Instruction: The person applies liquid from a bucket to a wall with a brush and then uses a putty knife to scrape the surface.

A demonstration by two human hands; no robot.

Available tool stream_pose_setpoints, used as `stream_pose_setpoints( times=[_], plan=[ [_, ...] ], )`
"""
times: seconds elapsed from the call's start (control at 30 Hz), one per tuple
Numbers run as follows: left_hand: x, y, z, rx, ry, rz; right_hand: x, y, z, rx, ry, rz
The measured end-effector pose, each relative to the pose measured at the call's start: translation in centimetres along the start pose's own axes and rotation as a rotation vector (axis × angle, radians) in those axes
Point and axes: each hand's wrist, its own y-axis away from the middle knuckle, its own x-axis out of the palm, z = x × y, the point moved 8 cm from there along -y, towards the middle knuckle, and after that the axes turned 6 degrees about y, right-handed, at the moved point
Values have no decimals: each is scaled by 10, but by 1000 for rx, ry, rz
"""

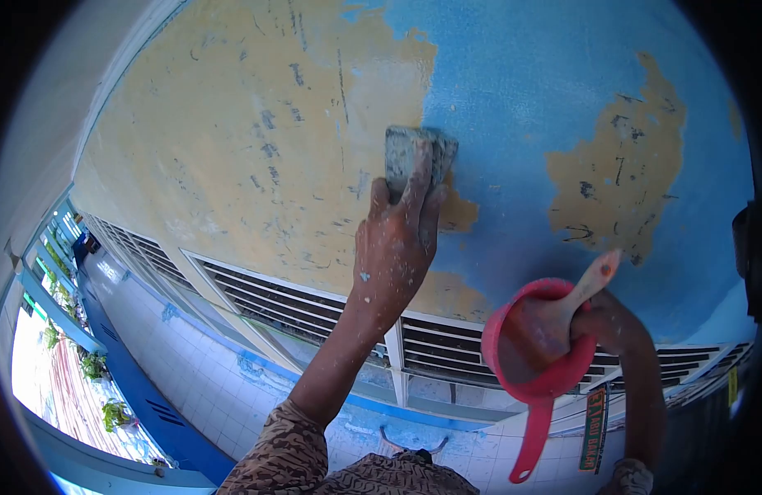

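My left hand presses a flat, putty-crusted scraper against the wall, where yellowish-tan patches meet blue paint. Its fingers stretch over the scraper's back, and pale specks dot the skin. Lower down on the right, my right hand grips the rim of a red plastic dipper, the dipper's handle pointing down. A paintbrush rests in the dipper, its pale handle sticking up past the rim beside my right hand. Brownish liquid shows inside the dipper.
The wall carries blue paint, tan areas and dark scuffs. Below it run louvred vents with white frames. A tiled floor lies far beneath, with a blue railing and plants at left. A lettered strip hangs at lower right.
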Motion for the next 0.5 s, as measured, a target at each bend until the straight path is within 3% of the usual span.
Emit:
stream_pose_setpoints(
  times=[0.07,0.13,0.27,0.37,0.43,0.5],
  plan=[
    [1,3,-2,-30,-10,15,-29,-12,30,-6,148,14],
    [17,23,2,-35,-52,90,-33,-11,79,-235,683,175],
    [21,29,12,-3,-47,168,-46,-21,130,-369,736,324],
    [-4,-2,0,-30,14,-3,-35,-21,155,-102,1117,407],
    [3,1,-3,-104,-49,83,-44,-31,156,-199,998,436],
    [26,37,12,-45,-92,111,-45,-36,159,-236,940,444]
  ],
)
